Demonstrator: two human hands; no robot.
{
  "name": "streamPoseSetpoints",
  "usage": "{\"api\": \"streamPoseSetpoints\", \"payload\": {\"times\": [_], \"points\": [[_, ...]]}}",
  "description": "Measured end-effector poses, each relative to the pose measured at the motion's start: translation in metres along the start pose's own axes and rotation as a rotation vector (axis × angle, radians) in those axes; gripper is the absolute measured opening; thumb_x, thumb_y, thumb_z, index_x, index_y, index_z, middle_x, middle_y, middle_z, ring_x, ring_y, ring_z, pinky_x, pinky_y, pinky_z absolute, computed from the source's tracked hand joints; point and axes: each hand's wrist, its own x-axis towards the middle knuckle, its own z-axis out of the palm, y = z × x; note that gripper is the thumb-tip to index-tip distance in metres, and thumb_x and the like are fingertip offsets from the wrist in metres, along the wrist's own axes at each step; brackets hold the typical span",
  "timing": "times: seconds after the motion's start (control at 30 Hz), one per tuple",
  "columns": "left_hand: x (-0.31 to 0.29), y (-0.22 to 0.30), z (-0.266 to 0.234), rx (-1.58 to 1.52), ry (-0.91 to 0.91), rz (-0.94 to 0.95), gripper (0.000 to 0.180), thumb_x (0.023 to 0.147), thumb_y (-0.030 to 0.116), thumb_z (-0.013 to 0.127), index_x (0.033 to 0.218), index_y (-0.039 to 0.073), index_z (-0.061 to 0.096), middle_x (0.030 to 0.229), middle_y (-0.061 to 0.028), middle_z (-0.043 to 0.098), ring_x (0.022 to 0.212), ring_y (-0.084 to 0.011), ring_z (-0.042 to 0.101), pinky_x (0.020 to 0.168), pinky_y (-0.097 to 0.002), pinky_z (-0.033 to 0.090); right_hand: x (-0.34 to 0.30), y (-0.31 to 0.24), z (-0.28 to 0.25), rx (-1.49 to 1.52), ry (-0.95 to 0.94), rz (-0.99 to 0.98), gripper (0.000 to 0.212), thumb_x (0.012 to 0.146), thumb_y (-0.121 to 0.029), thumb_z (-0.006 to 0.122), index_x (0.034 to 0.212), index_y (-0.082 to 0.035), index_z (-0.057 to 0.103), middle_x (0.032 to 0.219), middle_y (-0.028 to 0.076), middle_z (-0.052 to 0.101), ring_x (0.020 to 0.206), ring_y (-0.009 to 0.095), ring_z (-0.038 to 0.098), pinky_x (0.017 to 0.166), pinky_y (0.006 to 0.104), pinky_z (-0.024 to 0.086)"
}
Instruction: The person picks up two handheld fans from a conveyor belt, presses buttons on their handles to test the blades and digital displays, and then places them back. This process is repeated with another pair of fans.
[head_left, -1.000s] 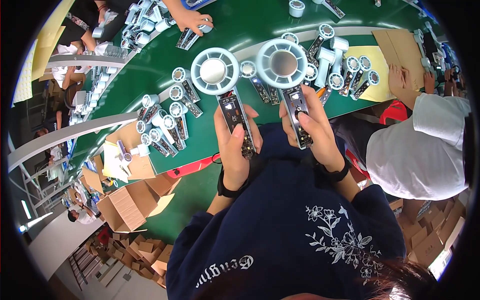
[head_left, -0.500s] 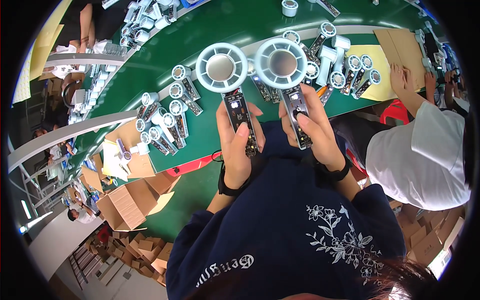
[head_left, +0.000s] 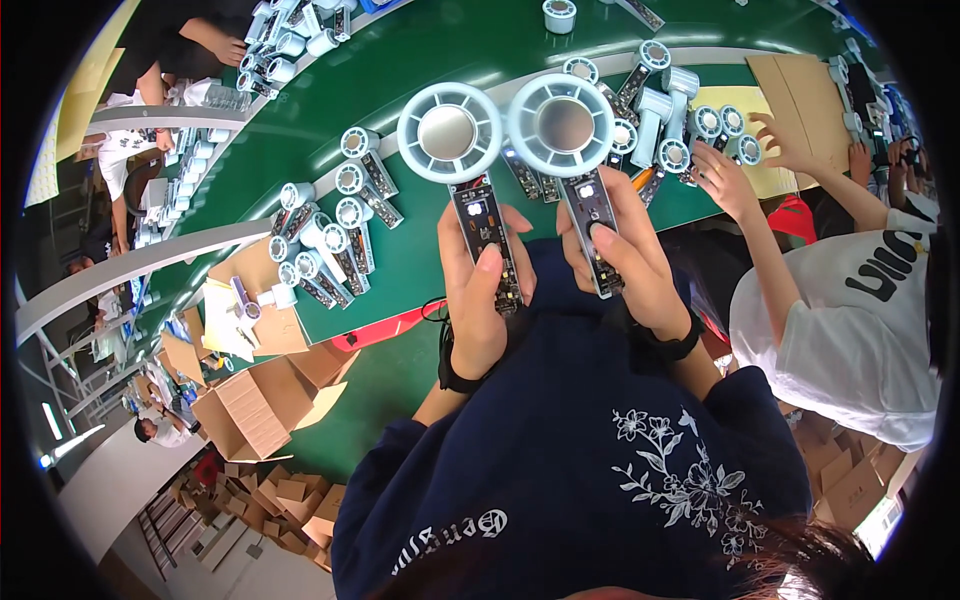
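Note:
Each of my hands holds a light-blue handheld fan upright by its handle, with a bare circuit board showing. My left hand (head_left: 476, 312) wraps the left fan (head_left: 450, 133), thumb pressed on the board. Likewise, my right hand (head_left: 642, 266) grips the right fan (head_left: 562, 126), its thumb on that board. A small white light glows on each board. The round heads, with spokes and a silver centre, are side by side and nearly touching. Behind them, more fans (head_left: 648, 125) with exposed boards lie on the green table (head_left: 420, 235).
At left are a fan group (head_left: 350, 240) and cardboard (head_left: 285, 330) with a purple fan-shaped piece (head_left: 245, 298). An open carton (head_left: 250, 410) sits below the table edge. At right, a co-worker's hands (head_left: 728, 180) reach over fans on a yellow sheet (head_left: 765, 112). More fans (head_left: 290, 45) are piled far left.
The left fan has shifted slightly right, closer to the right one. The co-worker's hands at right have moved left over the fans. Another person's arm at far left now reaches toward the pile.

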Motion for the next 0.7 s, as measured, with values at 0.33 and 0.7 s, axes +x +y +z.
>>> {"api": "streamPoseSetpoints", "payload": {"times": [0.33, 0.7], "points": [[-0.0019, -0.0012, -0.0009, 0.029, -0.003, -0.003, 0.052, 0.092, 0.025, 0.047, 0.132, 0.000, 0.024, 0.105, -0.0165, 0.049, 0.057, -0.0109, 0.050, 0.043, -0.0211, 0.039, -0.0015, -0.0008, -0.0026, 0.003, -0.010, 0.000, 0.058, 0.089, -0.030, 0.050, 0.134, -0.002, 0.026, 0.097, 0.013, 0.047, 0.060, 0.009, 0.043, 0.044, 0.0189, 0.033], [-0.0034, -0.0028, -0.0008, 0.030, -0.016, 0.019, 0.054, 0.092, 0.029, 0.046, 0.131, -0.002, 0.025, 0.105, -0.0165, 0.049, 0.057, -0.0110, 0.049, 0.044, -0.0208, 0.039, -0.0013, -0.0003, -0.0025, -0.021, -0.023, -0.005, 0.057, 0.089, -0.028, 0.049, 0.135, -0.002, 0.025, 0.097, 0.013, 0.047, 0.060, 0.009, 0.043, 0.044, 0.0188, 0.033]]}}
